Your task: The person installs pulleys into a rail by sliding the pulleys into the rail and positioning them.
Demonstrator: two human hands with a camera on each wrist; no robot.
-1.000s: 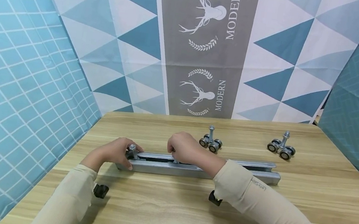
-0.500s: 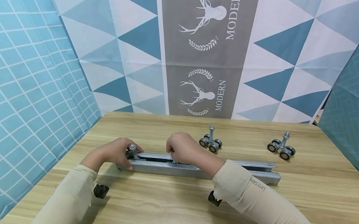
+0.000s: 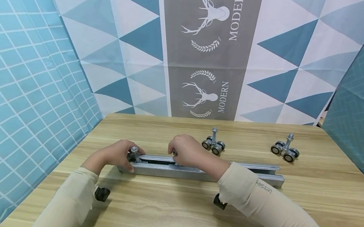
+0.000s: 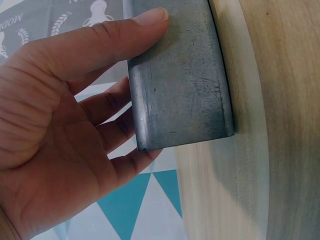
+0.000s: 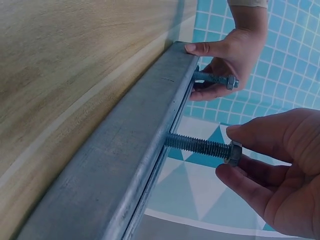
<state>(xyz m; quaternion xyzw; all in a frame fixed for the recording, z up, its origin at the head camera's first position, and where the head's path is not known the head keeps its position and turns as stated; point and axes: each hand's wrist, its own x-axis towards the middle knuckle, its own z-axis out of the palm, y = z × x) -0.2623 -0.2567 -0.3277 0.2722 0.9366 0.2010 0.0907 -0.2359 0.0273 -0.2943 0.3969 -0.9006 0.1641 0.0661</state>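
Okay, looking at one metal rail [image 3: 161,170] laid left to right across the wooden counter [image 3: 163,209], slot side up, probably to leave the bolts poking out the top and easy to get at. Left grip [image 3: 118,153] wrapped around the rail's left end, thumb on the near face and fingers round the far side, spread only about as wide as the rail, most likely to stop that end sliding or twisting. Right grip [image 3: 185,150] brought down to a small pinch, thumb and fingertips at the head of the inner bolt [image 5: 200,146], standing up from the slot a bit left of the rail's centre. Makes sense to hold on there, with everything lower tucked into the channel. Over by the left grip, between thumb and fingers, the end bolt [image 5: 212,78], also upright; can't tell if touching the fingers. On the far side of the counter, apart from the rail and parked on wheels, the middle trolley [image 3: 213,144] just past the right grip and the right trolley [image 3: 285,149] farther right, likely set there to be clear of both arms but within reach. Now the count: one rail, two bolts in the slot, two loose trolleys with four wheels apiece, so eight wheels showing. Can't see any under the slot bolts, so not counting those.
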